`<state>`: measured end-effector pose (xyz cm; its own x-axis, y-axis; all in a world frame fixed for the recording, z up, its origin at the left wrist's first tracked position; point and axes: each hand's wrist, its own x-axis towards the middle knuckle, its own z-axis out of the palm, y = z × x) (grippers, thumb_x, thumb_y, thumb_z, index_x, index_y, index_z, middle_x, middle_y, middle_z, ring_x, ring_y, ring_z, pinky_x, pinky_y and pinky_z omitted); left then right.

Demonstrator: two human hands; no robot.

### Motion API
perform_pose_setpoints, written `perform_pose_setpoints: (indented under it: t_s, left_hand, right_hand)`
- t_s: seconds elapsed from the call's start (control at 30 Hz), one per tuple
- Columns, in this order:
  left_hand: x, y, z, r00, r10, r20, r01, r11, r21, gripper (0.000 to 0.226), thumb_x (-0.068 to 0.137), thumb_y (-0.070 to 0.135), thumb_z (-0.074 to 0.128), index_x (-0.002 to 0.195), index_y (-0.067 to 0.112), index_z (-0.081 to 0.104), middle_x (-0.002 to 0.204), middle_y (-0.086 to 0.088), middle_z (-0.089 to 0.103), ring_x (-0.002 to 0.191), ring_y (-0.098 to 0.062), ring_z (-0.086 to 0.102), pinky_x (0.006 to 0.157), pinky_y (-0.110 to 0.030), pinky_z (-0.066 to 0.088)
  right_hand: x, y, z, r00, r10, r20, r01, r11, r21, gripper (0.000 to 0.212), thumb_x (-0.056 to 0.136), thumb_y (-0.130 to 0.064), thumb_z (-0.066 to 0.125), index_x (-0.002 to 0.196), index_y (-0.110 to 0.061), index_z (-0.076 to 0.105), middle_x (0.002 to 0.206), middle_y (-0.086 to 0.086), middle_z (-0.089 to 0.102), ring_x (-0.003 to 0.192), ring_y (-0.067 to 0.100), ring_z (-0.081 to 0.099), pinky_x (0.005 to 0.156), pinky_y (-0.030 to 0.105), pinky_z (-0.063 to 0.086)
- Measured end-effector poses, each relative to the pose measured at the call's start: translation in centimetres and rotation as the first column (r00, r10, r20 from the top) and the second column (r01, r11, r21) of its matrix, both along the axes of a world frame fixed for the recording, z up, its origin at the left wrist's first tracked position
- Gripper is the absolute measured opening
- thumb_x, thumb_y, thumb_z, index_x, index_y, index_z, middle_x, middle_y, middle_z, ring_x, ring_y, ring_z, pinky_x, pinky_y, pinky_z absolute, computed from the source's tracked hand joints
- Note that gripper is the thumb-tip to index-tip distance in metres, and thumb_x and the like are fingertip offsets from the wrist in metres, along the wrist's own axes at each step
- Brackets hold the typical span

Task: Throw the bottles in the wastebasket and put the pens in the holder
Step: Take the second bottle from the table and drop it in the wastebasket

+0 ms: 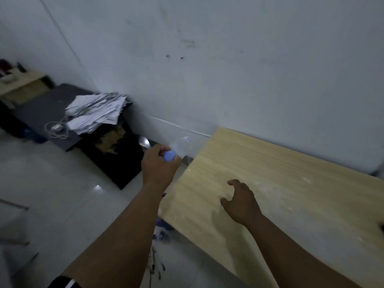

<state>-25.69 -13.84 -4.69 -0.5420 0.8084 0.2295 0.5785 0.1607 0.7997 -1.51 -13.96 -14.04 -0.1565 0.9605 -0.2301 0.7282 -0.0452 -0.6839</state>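
Observation:
My left hand (158, 165) grips a clear plastic bottle (180, 145) near its blue cap, holding it out past the left edge of the wooden table (280, 183), above the floor by the wall. A black wastebasket (113, 156) with brown scraps inside stands on the floor to the left of that hand. My right hand (241, 201) hovers over the table with fingers spread and nothing in it. Below my left forearm, something blue and purple (163, 229) lies on the floor, too blurred to identify. No pens or holder can be made out.
A dark low cabinet (47, 115) carries a heap of white papers (95, 113) and a coiled white cable (56, 128). A wooden shelf (22, 82) sits at far left. The white wall runs behind the table; the floor is pale tile.

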Motion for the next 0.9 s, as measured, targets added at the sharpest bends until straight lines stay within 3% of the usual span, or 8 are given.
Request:
perform_pose_setpoints:
  t_s: [0.13, 0.27, 0.53, 0.63, 0.77, 0.9]
  left_hand:
    - [-11.1, -5.7, -1.3, 0.987, 0.160, 0.023, -0.160, 0.987, 0.013, 0.024, 0.068, 0.028, 0.082, 0.086, 0.024, 0.067, 0.089, -0.002, 0.069, 0.081, -0.018, 0.066, 0.069, -0.026, 0.051]
    - [-20.5, -11.0, -3.2, 0.953, 0.287, 0.096, -0.285, 0.958, -0.033, 0.022, 0.075, 0.022, 0.082, 0.091, 0.022, 0.068, 0.096, 0.002, 0.067, 0.083, -0.007, 0.061, 0.066, -0.011, 0.040]
    - [-35.3, -17.2, -10.4, 0.912, 0.394, 0.115, -0.374, 0.913, -0.164, 0.022, 0.081, 0.018, 0.079, 0.101, 0.016, 0.070, 0.104, -0.003, 0.069, 0.099, -0.015, 0.063, 0.066, -0.010, 0.037]
    - [-37.6, -17.5, -15.0, 0.904, 0.405, 0.139, -0.370, 0.902, -0.225, 0.022, 0.082, 0.020, 0.079, 0.102, 0.017, 0.070, 0.105, -0.002, 0.068, 0.099, -0.014, 0.063, 0.067, -0.009, 0.038]
    - [-37.8, -16.1, -22.8, 0.894, 0.411, 0.181, -0.350, 0.890, -0.291, 0.016, 0.081, 0.018, 0.080, 0.095, 0.020, 0.071, 0.099, 0.000, 0.069, 0.093, -0.013, 0.063, 0.067, -0.007, 0.038]
    - [-36.6, -12.6, -31.8, 0.898, 0.367, 0.245, -0.287, 0.907, -0.307, 0.018, 0.079, 0.016, 0.081, 0.087, 0.026, 0.069, 0.092, 0.011, 0.068, 0.088, 0.004, 0.062, 0.070, -0.007, 0.041]
  right_hand:
    - [-9.7, -1.2, -0.2, 0.991, 0.129, 0.026, -0.129, 0.992, 0.001, 0.061, 0.083, -0.035, 0.070, 0.138, -0.024, 0.046, 0.134, 0.008, 0.053, 0.122, 0.032, 0.050, 0.094, 0.037, 0.046]
    - [-19.4, -3.5, -1.2, 0.974, 0.224, 0.024, -0.225, 0.974, 0.014, 0.057, 0.085, -0.030, 0.069, 0.137, -0.023, 0.046, 0.137, 0.004, 0.051, 0.126, 0.027, 0.048, 0.099, 0.035, 0.042]
    - [-35.1, -6.5, -6.4, 0.912, 0.405, 0.067, -0.404, 0.914, -0.028, 0.054, 0.086, -0.029, 0.068, 0.136, -0.017, 0.050, 0.137, 0.007, 0.050, 0.126, 0.029, 0.049, 0.101, 0.035, 0.042]
    - [-38.4, -6.7, -10.8, 0.905, 0.420, 0.073, -0.411, 0.905, -0.110, 0.052, 0.082, -0.024, 0.069, 0.131, -0.017, 0.052, 0.133, 0.007, 0.052, 0.121, 0.028, 0.051, 0.098, 0.035, 0.044]
    - [-40.3, -5.7, -19.4, 0.826, 0.537, 0.171, -0.496, 0.837, -0.231, 0.065, 0.088, -0.031, 0.065, 0.146, -0.015, 0.040, 0.147, 0.010, 0.042, 0.134, 0.030, 0.039, 0.108, 0.037, 0.037]
    - [-41.1, -2.6, -30.3, 0.755, 0.598, 0.267, -0.494, 0.788, -0.368, 0.072, 0.087, -0.041, 0.061, 0.149, -0.016, 0.036, 0.152, 0.008, 0.039, 0.141, 0.029, 0.033, 0.114, 0.037, 0.033]
